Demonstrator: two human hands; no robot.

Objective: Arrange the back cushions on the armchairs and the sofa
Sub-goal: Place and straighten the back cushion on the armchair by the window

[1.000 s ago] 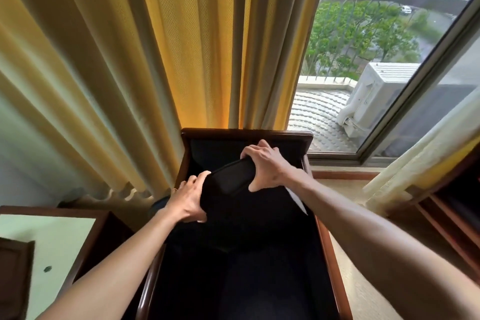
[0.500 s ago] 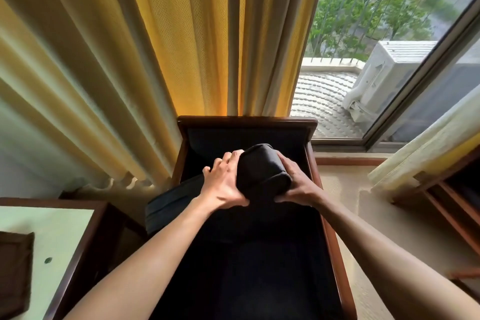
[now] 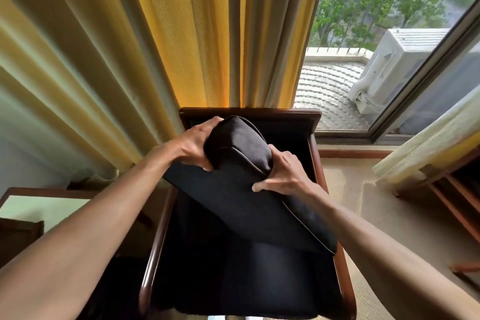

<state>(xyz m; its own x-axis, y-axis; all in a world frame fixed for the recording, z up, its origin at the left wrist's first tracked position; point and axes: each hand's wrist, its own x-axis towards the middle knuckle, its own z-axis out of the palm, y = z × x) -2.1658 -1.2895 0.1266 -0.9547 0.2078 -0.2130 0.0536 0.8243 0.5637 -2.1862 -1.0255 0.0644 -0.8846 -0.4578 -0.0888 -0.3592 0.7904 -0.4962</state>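
Observation:
A dark back cushion hangs tilted over the seat of a wooden-framed armchair, its top end raised near the chair's back rail and its lower end slanting toward the right arm. My left hand grips the cushion's top end from the left. My right hand grips the same end from the right, fingers curled round its piped edge. The chair's dark seat shows below the cushion.
Yellow curtains hang just behind the chair. A window at the right looks out on an air-conditioner unit and trees. A low glass-topped side table stands at the left, wooden furniture at the right on beige carpet.
Both hands have lifted and turned the cushion: it was bunched low on the seat, now it is raised and slants across the chair, its lower end swung toward the right arm.

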